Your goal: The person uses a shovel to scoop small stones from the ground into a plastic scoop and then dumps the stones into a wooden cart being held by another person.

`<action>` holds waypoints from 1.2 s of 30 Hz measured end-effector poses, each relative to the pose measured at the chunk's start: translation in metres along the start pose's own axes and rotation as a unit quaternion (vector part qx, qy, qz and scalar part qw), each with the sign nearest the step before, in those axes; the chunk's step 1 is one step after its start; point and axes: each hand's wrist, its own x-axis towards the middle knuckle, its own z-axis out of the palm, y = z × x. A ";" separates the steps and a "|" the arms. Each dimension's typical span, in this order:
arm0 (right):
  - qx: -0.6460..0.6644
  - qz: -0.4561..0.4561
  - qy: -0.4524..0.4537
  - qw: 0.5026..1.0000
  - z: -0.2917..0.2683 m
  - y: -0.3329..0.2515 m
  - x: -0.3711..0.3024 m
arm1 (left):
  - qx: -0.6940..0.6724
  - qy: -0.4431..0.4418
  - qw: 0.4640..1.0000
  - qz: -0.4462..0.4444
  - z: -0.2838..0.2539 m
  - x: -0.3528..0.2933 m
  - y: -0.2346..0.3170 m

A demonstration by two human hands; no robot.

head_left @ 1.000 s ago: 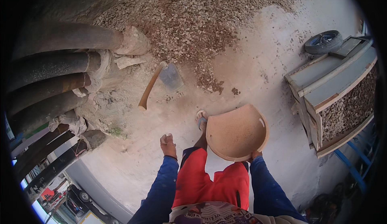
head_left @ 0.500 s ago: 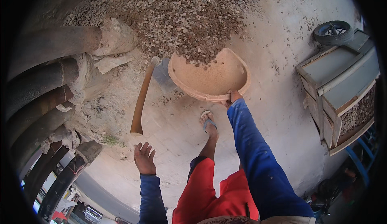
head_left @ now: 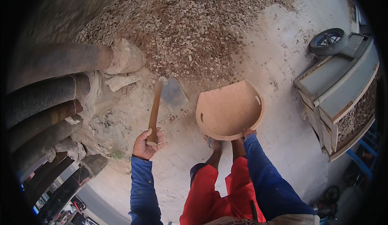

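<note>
My left hand (head_left: 149, 144) is closed around the butt end of a hoe's wooden handle (head_left: 155, 113), palm up. The hoe's flat grey blade (head_left: 174, 95) rests on the ground beside the gravel's edge. My right hand (head_left: 249, 132) grips the near rim of a shallow, dusty tan pan (head_left: 228, 107). This pan has one cut-away straight edge on the far side and slots in its sides. Its inside shows only dusty surface. It is held in front of my legs, apart from the gravel pile (head_left: 190, 43), and partly covers my feet.
Several thick dark curved pipes or posts (head_left: 48, 91) line the left, by broken concrete (head_left: 126, 58). On the right stands a wooden box frame (head_left: 327, 115) with gravel (head_left: 355, 119) inside and a black wheel (head_left: 329, 41) at its far end. Loose stones lie about the pale ground.
The pan has come back toward me, off the gravel's edge, in my right hand. My left hand, open and free before, now has hold of the hoe handle's end.
</note>
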 end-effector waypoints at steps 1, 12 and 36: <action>0.005 -0.011 -0.013 1.000 0.043 -0.023 -0.013 | -0.019 -0.033 0.999 -0.032 -0.002 0.000 0.016; -0.185 -0.047 0.058 0.980 0.028 -0.057 -0.023 | 0.052 0.032 0.995 0.076 0.173 -0.114 0.034; 0.119 -0.427 0.004 0.897 0.255 -0.680 -0.111 | 0.569 -0.137 0.737 0.338 0.405 0.300 0.144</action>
